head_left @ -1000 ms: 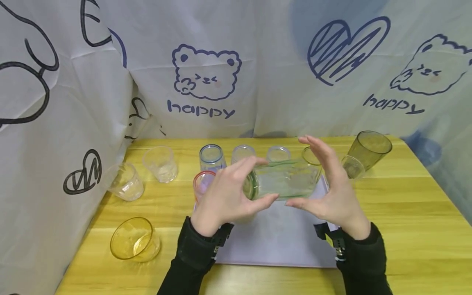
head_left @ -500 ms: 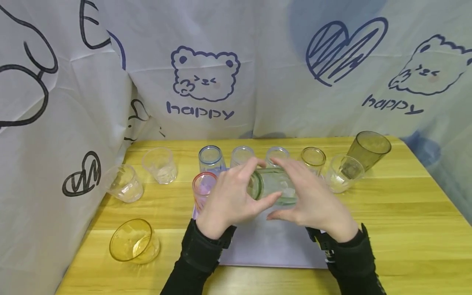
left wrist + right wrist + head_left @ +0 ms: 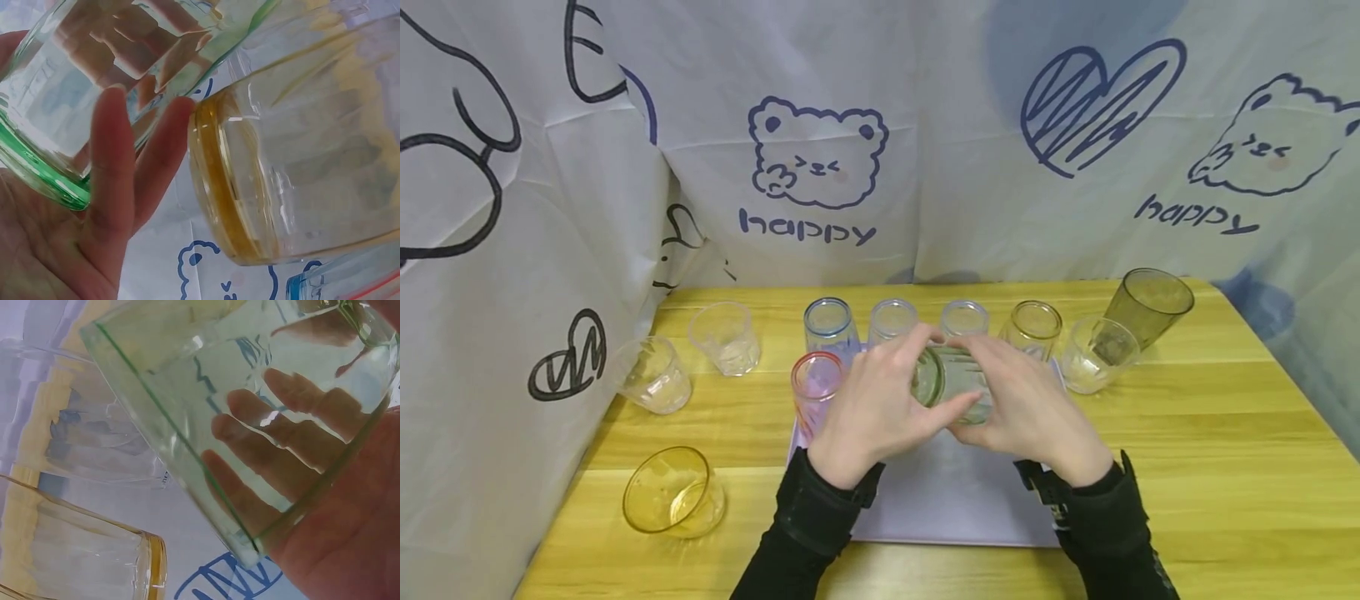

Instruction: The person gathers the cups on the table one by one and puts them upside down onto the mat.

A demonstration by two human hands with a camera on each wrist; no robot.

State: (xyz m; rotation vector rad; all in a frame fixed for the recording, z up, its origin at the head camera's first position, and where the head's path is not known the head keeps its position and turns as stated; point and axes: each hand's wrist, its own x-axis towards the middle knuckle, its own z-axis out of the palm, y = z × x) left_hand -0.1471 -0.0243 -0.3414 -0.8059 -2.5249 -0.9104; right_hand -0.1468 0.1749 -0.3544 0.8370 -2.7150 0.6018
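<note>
A green-tinted glass lies sideways between my two hands, over the tray, its thick green base toward the left. My left hand grips the base end, thumb in front and fingers over the top; the left wrist view shows the green base against the palm. Around the rim end curls my right hand, its fingers showing through the glass wall in the right wrist view. Much of the glass's right part is hidden behind the right hand.
On the lilac tray, upturned glasses line the back, including a blue one and an amber one; a red one stands left. Beyond are clear glasses, a yellow glass and a brown glass.
My right hand has moved left from a wide spread and closed around the green glass's rim end. The left hand has shifted slightly right and down with the glass.
</note>
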